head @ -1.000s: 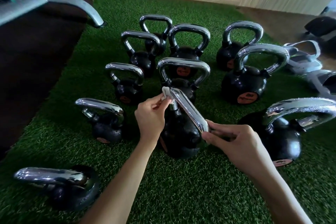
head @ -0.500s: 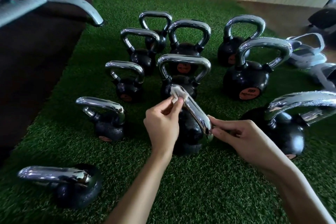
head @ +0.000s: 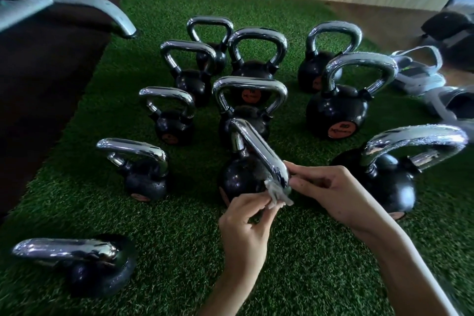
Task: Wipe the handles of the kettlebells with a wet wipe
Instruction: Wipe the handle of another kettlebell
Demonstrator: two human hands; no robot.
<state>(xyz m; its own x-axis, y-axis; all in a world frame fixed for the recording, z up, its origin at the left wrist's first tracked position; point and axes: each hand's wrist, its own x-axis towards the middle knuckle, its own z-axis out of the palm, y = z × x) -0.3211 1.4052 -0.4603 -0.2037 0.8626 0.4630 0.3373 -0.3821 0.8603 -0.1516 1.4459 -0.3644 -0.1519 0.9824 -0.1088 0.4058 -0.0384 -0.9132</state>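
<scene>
Two hands meet at the near end of one chrome handle (head: pixel 256 146). The left hand (head: pixel 243 228) pinches a white wet wipe (head: pixel 278 195) between thumb and curled fingertips, pressing it against the lower end of the handle. The right hand (head: pixel 338 195) grips the same end from the opposite side, thumb and forefinger closed on the metal just above the wipe. The handle belongs to a black kettlebell (head: pixel 238 179) standing just beyond the left fingertips on green turf (head: pixel 179 238). Further kettlebells (head: pixel 336 110) stand beyond and to either side of both hands.
</scene>
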